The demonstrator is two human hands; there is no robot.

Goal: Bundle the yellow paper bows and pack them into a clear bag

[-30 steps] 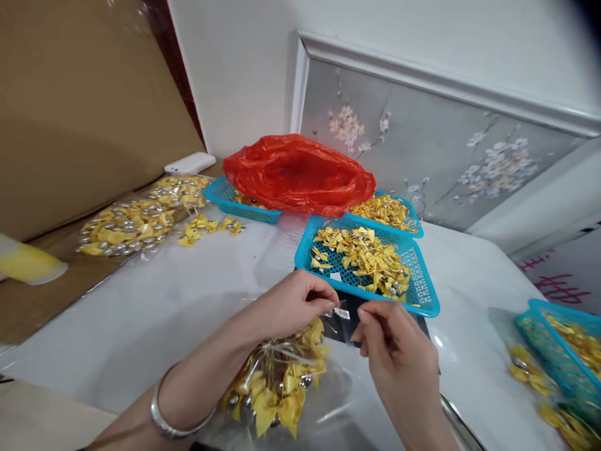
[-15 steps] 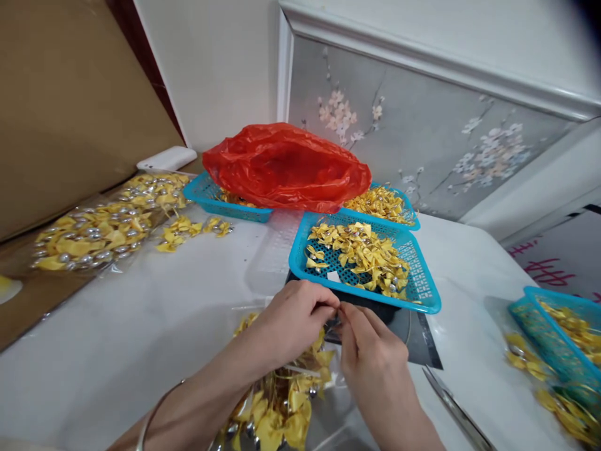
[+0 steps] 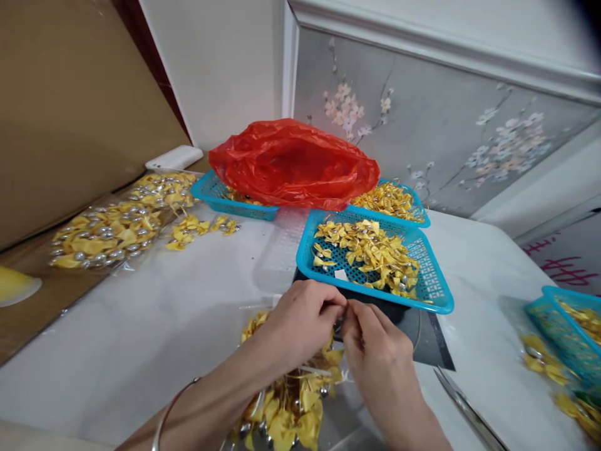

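Note:
My left hand and my right hand meet at the fingertips, just in front of the near blue basket. Both are closed in a pinch. What lies between the fingers is too small and too covered to name. Below my hands is a clear plastic bag holding yellow ribbon bows with silver beads, partly hidden by my left forearm. Inside the near basket lies a heap of similar yellow bows. A pair of metal scissors or tweezers rests right of my right hand, its far end cut off by the frame.
A red plastic bag lies over a blue basket at the back. Filled bags of beaded bows sit on the left beside cardboard. Another blue basket stands at the right edge. A framed flower picture leans behind.
The whole scene has shifted slightly right in view as the camera turned. My hands keep the same fingertip-to-fingertip pinch, with the right fingers a little more curled.

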